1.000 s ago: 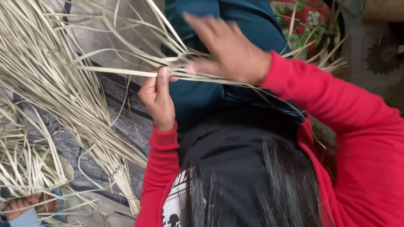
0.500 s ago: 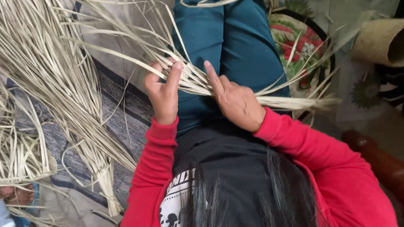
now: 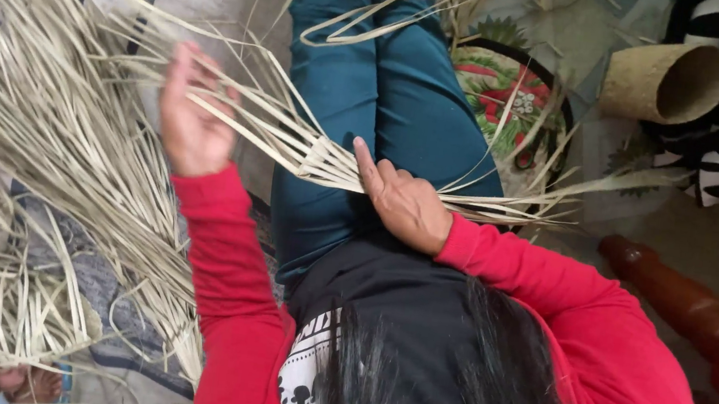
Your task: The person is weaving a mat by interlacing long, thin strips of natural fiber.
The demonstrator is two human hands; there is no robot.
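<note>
Grip of right hand [image 3: 404, 205] pins woven straw strips [image 3: 328, 161] beneath it.

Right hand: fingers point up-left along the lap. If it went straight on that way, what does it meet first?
The right hand already rests by the crossing of pale palm strips; going straight on, its fingertips would likely meet those strips first, then the teal trouser leg. Depth is unclear.
</note>
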